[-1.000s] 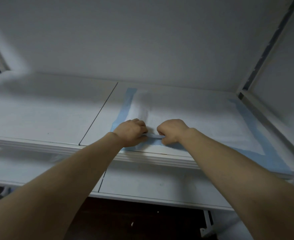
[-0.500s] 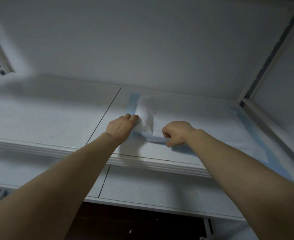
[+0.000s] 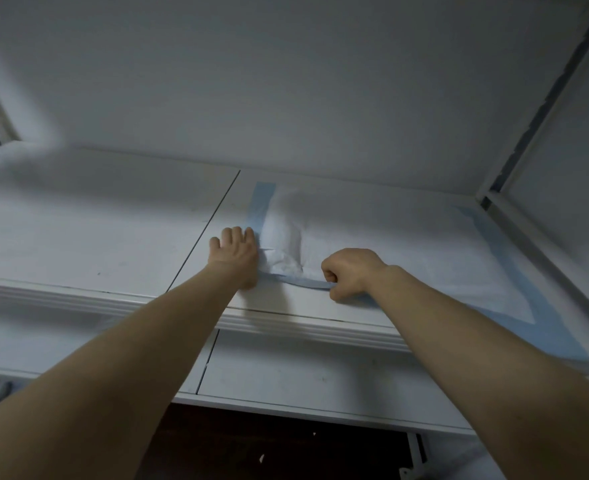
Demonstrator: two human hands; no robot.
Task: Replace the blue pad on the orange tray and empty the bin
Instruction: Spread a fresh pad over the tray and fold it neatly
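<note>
Left hand (image 3: 234,252) lies flat on the bunched corner of a pad (image 3: 390,244) on a white shelf (image 3: 95,237). Right hand (image 3: 350,271), just beside it, pinches the blue edge, fingertips tucked from view, forearm hiding the pad's near side.

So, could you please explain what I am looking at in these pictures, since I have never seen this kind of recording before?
There is no machine here: a person works with two bare hands. Every picture comes from one wide-angle camera worn on the head, looking forward and down along the arms. On the white shelf top lies a white pad with a blue border, bunched up at its left end. The left hand lies flat, fingers straight, against that bunched end. The right hand is curled and pinches the pad's near blue edge. No orange tray or bin is in view.
</note>
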